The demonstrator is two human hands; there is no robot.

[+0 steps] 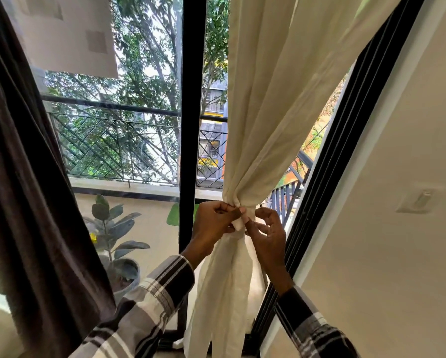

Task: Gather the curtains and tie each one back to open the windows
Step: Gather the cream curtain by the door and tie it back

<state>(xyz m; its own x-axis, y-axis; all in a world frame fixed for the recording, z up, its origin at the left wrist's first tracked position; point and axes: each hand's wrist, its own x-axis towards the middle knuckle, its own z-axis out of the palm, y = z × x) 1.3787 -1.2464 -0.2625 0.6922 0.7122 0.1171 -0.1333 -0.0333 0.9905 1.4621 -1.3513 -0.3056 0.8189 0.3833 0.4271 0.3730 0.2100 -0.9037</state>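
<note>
Head view shows two curtains: a cream curtain (pixel 268 112) right of centre, gathered to a narrow waist at the middle of the frame, and a dark brown curtain (pixel 23 177) hanging down the left edge. Two hands meet at that waist. One cream tie-back band (pixel 240 220) wraps the gathered cloth; the left hand (pixel 214 223) pinches it with curled fingers (pixel 232 211), thumb on top, while the right hand (pixel 268 233) holds the other side with thumb and forefinger, its remaining fingers loosely spread. Both sleeves are one plaid pattern of grey, white and black, entering from the bottom edge.

Two panes of glass are split by one black upright window frame (pixel 191 125) in the centre. Beyond the glass stands one potted plant (pixel 113 233) at lower left, with broad dark leaves, and one metal balcony railing (pixel 118 146) with diagonal bars; trees and buildings lie behind it.

How the band is fastened cannot be made out, since the fingers cover its ends. The cream curtain's top and hem run out of frame, as does the brown curtain's top. A small green shape beside the central frame is partly hidden and unclear. The pot is blocked in part by the left sleeve.

A cream wall (pixel 397 228) fills the right side, carrying one pale wall switch (pixel 418 200), blurred. The balcony floor outside looks pale and tiled
</note>
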